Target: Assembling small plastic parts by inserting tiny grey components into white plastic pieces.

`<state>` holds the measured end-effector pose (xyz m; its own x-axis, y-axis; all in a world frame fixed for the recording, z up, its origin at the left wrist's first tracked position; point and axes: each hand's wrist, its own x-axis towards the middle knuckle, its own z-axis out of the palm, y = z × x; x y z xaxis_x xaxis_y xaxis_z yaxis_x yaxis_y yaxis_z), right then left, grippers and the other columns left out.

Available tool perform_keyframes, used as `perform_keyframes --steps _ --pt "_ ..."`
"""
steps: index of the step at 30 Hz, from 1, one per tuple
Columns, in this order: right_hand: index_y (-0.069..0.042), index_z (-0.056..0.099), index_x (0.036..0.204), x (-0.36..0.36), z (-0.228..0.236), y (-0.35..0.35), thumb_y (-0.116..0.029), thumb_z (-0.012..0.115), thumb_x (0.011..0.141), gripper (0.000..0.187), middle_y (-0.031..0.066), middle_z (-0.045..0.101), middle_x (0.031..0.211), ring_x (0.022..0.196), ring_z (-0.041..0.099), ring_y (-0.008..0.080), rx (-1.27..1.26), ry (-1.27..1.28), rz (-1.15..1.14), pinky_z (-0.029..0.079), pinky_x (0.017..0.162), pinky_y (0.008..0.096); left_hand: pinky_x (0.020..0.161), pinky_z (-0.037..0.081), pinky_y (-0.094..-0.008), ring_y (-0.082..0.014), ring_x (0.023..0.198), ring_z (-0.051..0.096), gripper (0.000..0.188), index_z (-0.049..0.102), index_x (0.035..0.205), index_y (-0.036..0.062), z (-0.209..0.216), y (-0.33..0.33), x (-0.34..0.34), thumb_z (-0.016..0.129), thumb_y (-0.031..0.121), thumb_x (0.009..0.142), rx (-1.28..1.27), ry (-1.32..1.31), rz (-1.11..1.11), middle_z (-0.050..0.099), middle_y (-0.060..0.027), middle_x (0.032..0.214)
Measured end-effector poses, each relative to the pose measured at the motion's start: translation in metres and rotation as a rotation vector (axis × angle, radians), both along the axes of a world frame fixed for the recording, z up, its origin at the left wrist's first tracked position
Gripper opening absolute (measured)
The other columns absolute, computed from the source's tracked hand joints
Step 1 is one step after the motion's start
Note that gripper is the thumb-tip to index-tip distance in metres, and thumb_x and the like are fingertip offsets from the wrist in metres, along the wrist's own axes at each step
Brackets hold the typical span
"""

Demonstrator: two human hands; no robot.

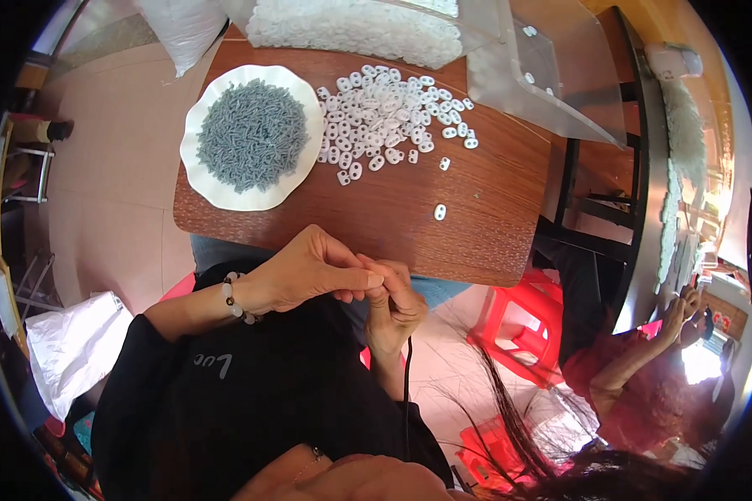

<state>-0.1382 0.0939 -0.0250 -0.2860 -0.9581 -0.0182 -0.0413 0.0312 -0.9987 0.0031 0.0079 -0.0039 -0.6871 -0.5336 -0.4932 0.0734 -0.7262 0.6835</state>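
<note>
In front of my body, just off the table's near edge, my two hands meet with their fingertips together. My left hand (302, 271), with a beaded bracelet (233, 299) at its wrist, is closed in a pinch. Against it, my right hand (395, 309) pinches too, thumb and forefinger pressed together. Whatever lies between the fingertips is too small or hidden to make out. Beyond them, a white scallop-edged plate (194, 179) carries a heap of small grey-blue rod-shaped pieces (255, 134). To its right spreads a loose pile of white oval two-hole pieces (384, 113).
The brown wooden table (376, 225) has one white piece (439, 212) lying apart. A clear bin of white pieces (351, 33) stands at the back, beside a transparent tray (543, 75). Right of me are a red stool (522, 326) and another person (643, 384) at a dark table.
</note>
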Motion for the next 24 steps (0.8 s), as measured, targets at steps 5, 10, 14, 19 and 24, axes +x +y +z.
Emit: perform_keyframes --steps 5,10,14,19,24 --pt "-0.001 0.068 0.102 -0.02 -0.001 0.003 -0.021 0.065 0.088 0.025 0.0076 0.067 0.09 0.087 0.059 0.0194 -0.013 0.012 0.057 0.046 0.077 0.0327 0.052 0.042 -0.0227 -0.0097 0.058 0.055 0.021 0.07 0.087 -0.005 0.0 -0.004 -0.017 0.065 0.016 0.087 -0.015 -0.012 -0.098 0.061 -0.0061 0.065" --pt "0.002 0.06 0.117 -0.018 -0.009 -0.001 -0.017 0.059 0.092 0.031 0.011 0.061 0.106 0.093 0.06 0.0192 -0.007 -0.535 0.086 0.05 0.081 0.0321 0.051 0.038 -0.0215 -0.0077 0.054 0.05 0.018 0.067 0.077 -0.002 -0.011 -0.007 -0.02 0.063 0.013 0.088 0.074 -0.042 -0.047 0.057 -0.0028 0.061" --pt "0.001 0.056 0.124 -0.024 -0.018 -0.003 -0.019 0.059 0.092 0.038 0.0105 0.056 0.11 0.091 0.061 0.0188 -0.163 -0.327 0.094 0.053 0.079 0.0292 0.05 0.036 -0.0206 -0.0065 0.052 0.047 0.022 0.064 0.071 0.0005 -0.003 -0.012 -0.029 0.062 0.013 0.089 0.056 -0.035 -0.061 0.055 -0.0011 0.06" --pt "0.001 0.055 0.126 -0.027 -0.005 -0.001 -0.032 0.058 0.093 0.047 0.007 0.055 0.103 0.084 0.06 0.0116 -0.19 -0.601 0.057 0.052 0.07 0.0221 0.051 0.035 -0.0179 -0.0032 0.056 0.047 0.02 0.064 0.074 0.0059 -0.011 -0.013 -0.036 0.061 0.016 0.091 0.036 0.065 -0.104 0.057 0.0024 0.066" --pt "0.002 0.057 0.123 -0.019 -0.015 0.0 -0.034 0.058 0.093 0.047 0.0061 0.055 0.102 0.08 0.059 0.0079 -0.229 -0.592 0.01 0.051 0.065 0.0184 0.049 0.035 -0.02 -0.0061 0.052 0.047 0.024 0.062 0.068 0.0044 -0.008 -0.006 -0.042 0.061 0.013 0.09 0.061 0.017 -0.013 0.057 -0.0007 0.061"
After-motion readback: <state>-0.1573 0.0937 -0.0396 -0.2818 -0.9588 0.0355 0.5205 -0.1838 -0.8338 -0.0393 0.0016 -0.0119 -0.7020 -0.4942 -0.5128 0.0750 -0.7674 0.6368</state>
